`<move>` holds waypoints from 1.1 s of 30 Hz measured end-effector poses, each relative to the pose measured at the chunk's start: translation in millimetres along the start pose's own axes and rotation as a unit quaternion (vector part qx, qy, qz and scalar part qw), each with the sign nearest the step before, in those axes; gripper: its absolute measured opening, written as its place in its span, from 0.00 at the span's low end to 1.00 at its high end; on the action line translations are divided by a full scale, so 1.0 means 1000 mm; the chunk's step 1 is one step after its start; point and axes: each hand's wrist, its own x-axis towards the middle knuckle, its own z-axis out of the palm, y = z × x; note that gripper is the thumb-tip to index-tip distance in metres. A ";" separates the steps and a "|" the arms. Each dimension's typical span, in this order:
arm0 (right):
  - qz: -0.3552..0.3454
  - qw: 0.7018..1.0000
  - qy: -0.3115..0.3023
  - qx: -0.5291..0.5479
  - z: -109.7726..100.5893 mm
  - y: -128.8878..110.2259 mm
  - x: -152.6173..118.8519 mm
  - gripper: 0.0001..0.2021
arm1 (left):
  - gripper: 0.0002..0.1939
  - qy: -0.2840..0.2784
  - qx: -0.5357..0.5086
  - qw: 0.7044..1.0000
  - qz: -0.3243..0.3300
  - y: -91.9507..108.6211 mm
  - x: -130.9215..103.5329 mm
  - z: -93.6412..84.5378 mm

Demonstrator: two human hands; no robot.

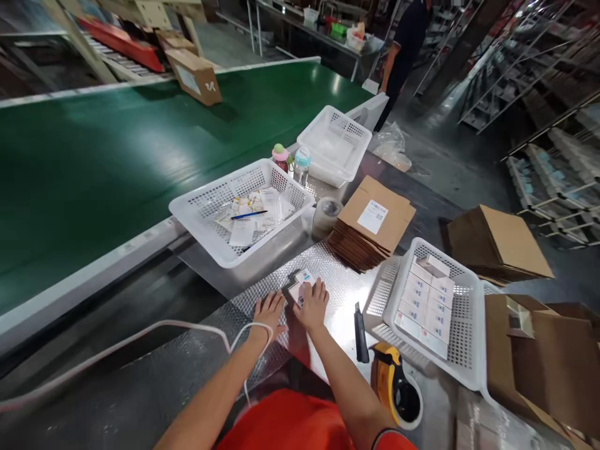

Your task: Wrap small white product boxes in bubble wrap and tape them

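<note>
My left hand lies flat on a sheet of bubble wrap on the metal table, its fingers spread. Beside it my right hand rests with its fingers apart on a small card or box with a printed label, partly hidden by the fingers. A dark item shows at the edge of that label. To the right of my hands lie a black cutter knife and a yellow tape dispenser. A thin white cable runs past my left wrist.
White baskets hold papers with a pen and small white boxes. Flattened cartons, a tape roll and two bottles stand ahead. A green conveyor carries a carton. A person stands beyond.
</note>
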 end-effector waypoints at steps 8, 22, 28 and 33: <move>-0.003 1.000 -0.020 -0.011 -0.012 0.008 0.009 0.33 | 0.43 -0.011 0.013 1.000 -0.008 0.000 0.002 0.003; 0.103 0.993 0.025 -0.042 -0.056 0.106 0.084 0.14 | 0.28 0.090 0.069 0.993 0.038 0.001 0.004 -0.008; 0.092 0.994 -0.001 -0.065 -0.072 0.113 0.108 0.07 | 0.30 0.140 0.112 0.962 0.205 0.019 0.033 -0.027; 0.060 0.996 -0.030 -0.061 -0.091 0.100 0.106 0.08 | 0.25 0.091 0.109 0.944 0.298 0.032 0.055 -0.044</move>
